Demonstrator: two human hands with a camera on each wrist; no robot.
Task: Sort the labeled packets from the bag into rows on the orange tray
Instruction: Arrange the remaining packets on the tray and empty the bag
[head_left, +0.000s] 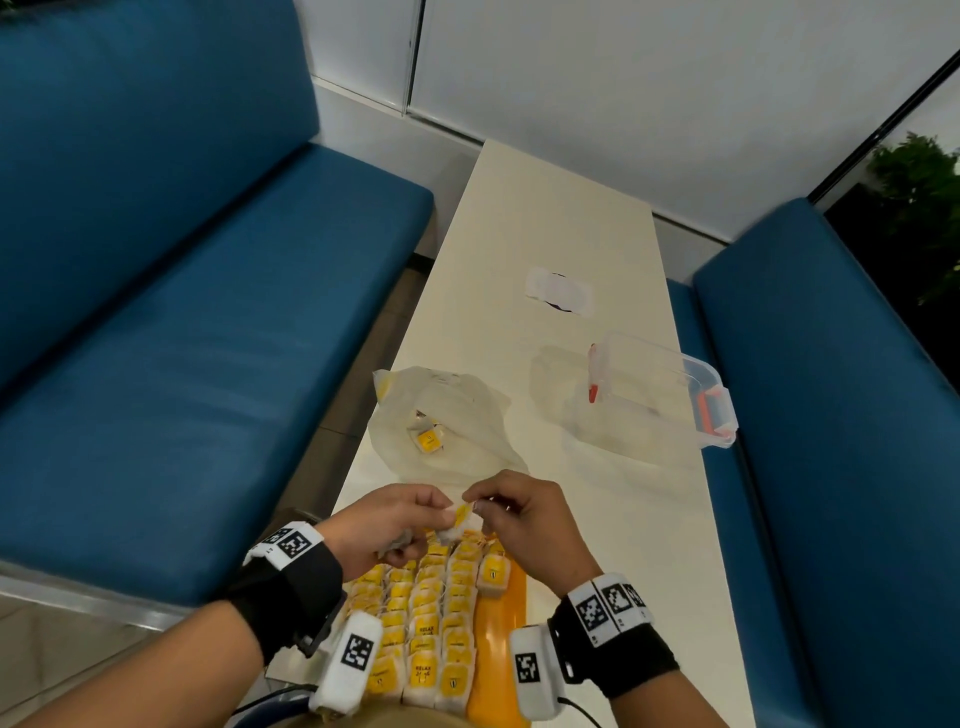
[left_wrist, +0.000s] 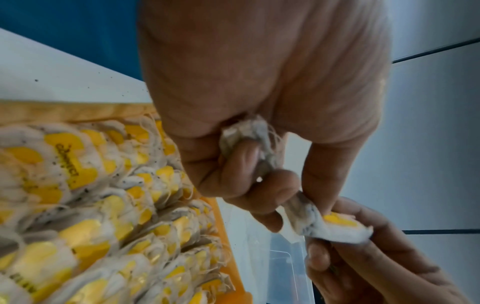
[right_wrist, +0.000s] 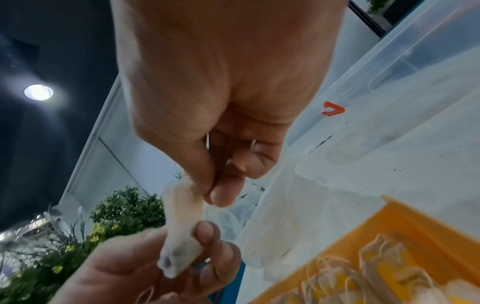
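Blue benches flank the pale worktop (head_left: 545, 249), and above the orange tray (head_left: 501, 613) both hands pinch one packet (head_left: 461, 515): left hand (head_left: 387, 522) and right hand (head_left: 524, 519), each grip on an end. Light, soft, tearable paper, I reckon: take it by the yellow label

Clear lidded container (head_left: 660, 395) on table (head_left: 545, 208); blue benches (head_left: 182, 312).

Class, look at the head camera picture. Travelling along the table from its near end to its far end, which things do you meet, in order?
Orange tray with rows of tea bags → both hands pinching one tea bag → plastic bag → clear plastic container → white paper.
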